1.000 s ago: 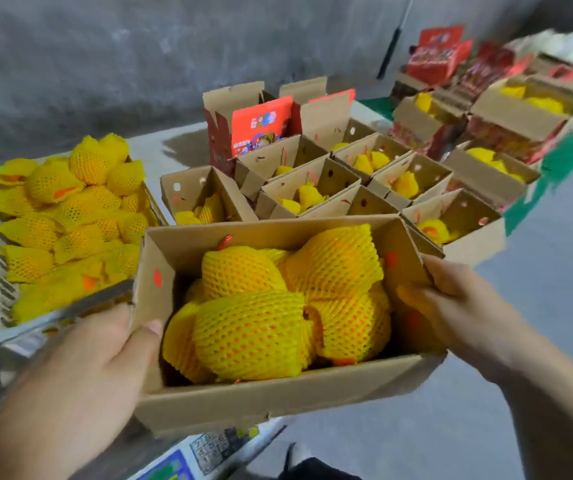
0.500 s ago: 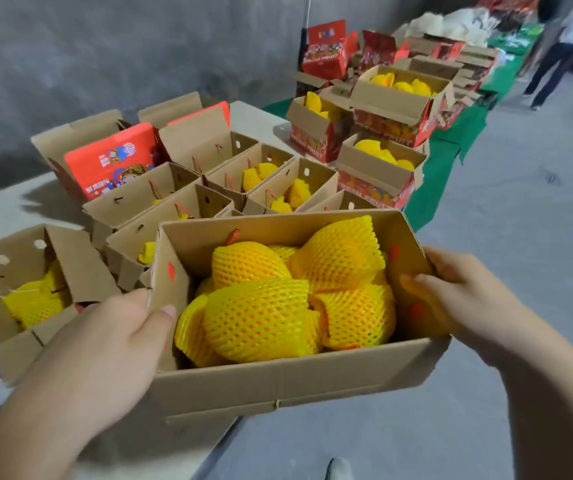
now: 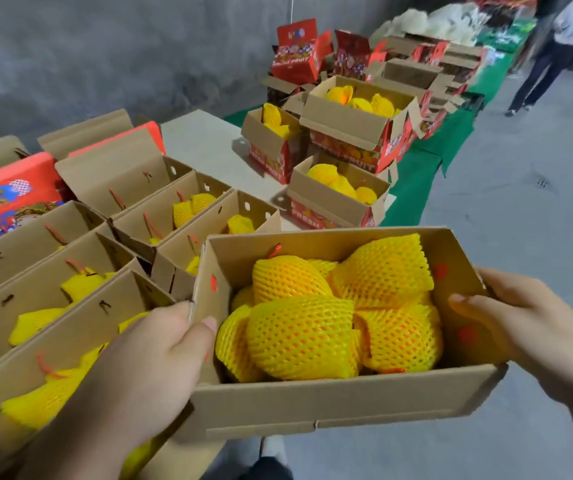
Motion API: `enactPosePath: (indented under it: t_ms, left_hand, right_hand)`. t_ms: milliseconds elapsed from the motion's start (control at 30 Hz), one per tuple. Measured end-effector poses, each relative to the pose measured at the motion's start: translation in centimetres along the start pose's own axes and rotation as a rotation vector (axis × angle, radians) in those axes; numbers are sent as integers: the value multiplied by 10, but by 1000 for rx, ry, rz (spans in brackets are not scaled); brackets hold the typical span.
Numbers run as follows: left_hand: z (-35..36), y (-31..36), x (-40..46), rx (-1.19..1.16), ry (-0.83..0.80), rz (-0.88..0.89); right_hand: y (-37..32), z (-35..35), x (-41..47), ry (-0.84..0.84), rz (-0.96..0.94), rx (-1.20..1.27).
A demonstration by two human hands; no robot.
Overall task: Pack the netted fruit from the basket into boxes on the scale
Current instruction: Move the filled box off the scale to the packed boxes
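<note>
The left hand (image 3: 146, 368) grips the left end wall of an open cardboard box (image 3: 330, 403), thumb hooked over the rim, while the right hand (image 3: 517, 327) clasps the right end, fingers curled inside. The box is held in the air beside the table (image 3: 205, 143), filled with netted fruit (image 3: 302, 337). Rows of partly filled boxes (image 3: 70, 271) stand on the table to the left.

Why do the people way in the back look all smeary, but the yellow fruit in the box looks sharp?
In the head view, the netted fruit in the held box is close and crisp; the person at the top right corner is smeared by motion blur and stretched by the wide lens. The left hand and right hand look soft-edged. Light is even, with soft shadows and no glare.
</note>
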State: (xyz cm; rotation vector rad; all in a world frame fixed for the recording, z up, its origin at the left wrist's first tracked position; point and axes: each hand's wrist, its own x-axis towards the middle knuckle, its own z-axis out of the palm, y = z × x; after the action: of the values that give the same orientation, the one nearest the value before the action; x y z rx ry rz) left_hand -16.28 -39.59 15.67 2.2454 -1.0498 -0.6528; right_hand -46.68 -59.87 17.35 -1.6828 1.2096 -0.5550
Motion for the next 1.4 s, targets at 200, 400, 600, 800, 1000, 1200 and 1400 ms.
enactPosePath:
  t_ms: [200, 400, 600, 800, 1000, 1200, 1400]
  left_hand:
    - [-5, 48, 109, 80, 18, 92]
    - [-7, 101, 220, 98, -21, 214]
    - [1, 152, 338, 95, -62, 208]
    - [6, 223, 445, 237, 26, 128]
    - [33, 262, 556, 199, 56, 11]
    - [86, 248, 607, 185, 105, -110]
    - [93, 240, 604, 11, 205, -91]
  right_hand:
    - [-16, -25, 75, 71, 23, -26]
    - [-29, -51, 145, 176, 29, -46]
    - [-32, -68, 227, 125, 57, -39]
    - [-43, -89, 331, 81, -5, -108]
    - [-42, -98, 420, 2, -30, -314]
    - [-15, -98, 475, -169, -64, -439]
    - [-12, -121, 482, -202, -79, -622]
